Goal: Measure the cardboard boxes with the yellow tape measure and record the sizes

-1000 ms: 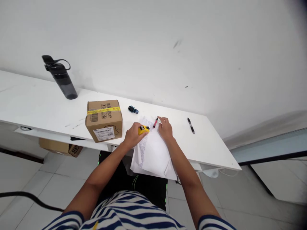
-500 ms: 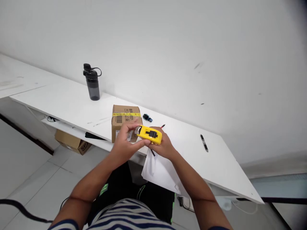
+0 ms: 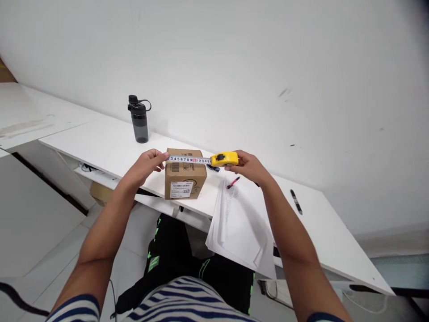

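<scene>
My right hand [image 3: 250, 167] grips a yellow tape measure [image 3: 225, 158]. Its white numbered blade [image 3: 189, 159] is pulled out to the left, and my left hand [image 3: 146, 164] pinches the blade's end. The blade stretches level just above the top of a brown cardboard box [image 3: 184, 179] with yellow tape and a white label, which stands on the white desk [image 3: 110, 147]. A red pen [image 3: 233, 182] lies on a stack of white papers [image 3: 241, 219] below my right hand.
A dark water bottle [image 3: 139, 119] stands at the back near the wall. A black marker [image 3: 296, 201] lies on the desk's right part. A small dark blue object [image 3: 213, 167] peeks out behind the box. Another cardboard box [image 3: 98, 193] sits under the desk.
The tape measure was lifted from the papers with both hands, then its blade was drawn out leftward over the box. The view shifted left and back.
</scene>
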The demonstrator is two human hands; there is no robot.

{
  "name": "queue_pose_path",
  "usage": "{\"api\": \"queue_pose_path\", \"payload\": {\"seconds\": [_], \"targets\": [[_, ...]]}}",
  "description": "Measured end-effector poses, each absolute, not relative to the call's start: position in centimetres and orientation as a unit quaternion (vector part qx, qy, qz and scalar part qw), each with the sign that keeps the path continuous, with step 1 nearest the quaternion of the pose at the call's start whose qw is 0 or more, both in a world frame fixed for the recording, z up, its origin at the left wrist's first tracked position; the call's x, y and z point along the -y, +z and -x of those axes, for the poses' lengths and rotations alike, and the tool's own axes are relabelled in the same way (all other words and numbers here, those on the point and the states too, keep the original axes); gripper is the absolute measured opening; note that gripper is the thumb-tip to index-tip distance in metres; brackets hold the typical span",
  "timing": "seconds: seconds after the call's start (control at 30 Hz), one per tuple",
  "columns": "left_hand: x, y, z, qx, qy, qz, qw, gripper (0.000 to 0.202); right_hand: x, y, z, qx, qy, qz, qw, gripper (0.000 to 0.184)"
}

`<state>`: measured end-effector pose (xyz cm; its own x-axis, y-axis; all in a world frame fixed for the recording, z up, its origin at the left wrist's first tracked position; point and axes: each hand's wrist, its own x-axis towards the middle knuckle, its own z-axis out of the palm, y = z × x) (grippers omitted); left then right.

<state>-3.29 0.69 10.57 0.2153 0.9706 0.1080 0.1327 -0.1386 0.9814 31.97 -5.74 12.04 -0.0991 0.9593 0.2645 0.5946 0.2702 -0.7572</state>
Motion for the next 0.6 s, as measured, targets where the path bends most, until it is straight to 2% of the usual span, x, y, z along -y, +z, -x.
{"api": "queue_pose_path", "payload": {"seconds": [0.13,0.2,0.27,0.43,0.6], "targets": [[-3.2,9.9,2.6,-0.529,0.352,-0.671,0.382,0.043,3.8,11.9,-33.1,0.673,0.288,0.565,0.381,0.057],[-3.3,9.6,2.4,-0.58,0.309,-0.694,0.294,0.048,3.2,11.9,-32.5,0.682,0.294,0.555,0.375,0.057],[-3.2,9.3,2.2,-0.598,0.269,-0.709,0.261,0.053,2.9,12.1,-31.6,0.7,0.294,0.541,0.363,0.055],[-3.3,8.7,2.3,-0.539,0.267,-0.704,0.377,0.057,2.5,11.9,-30.7,0.721,0.262,0.555,0.323,0.056],[-3.8,8.0,2.3,-0.522,0.286,-0.682,0.426,0.058,2.4,10.6,-31.1,0.736,0.24,0.525,0.353,0.055]]}}
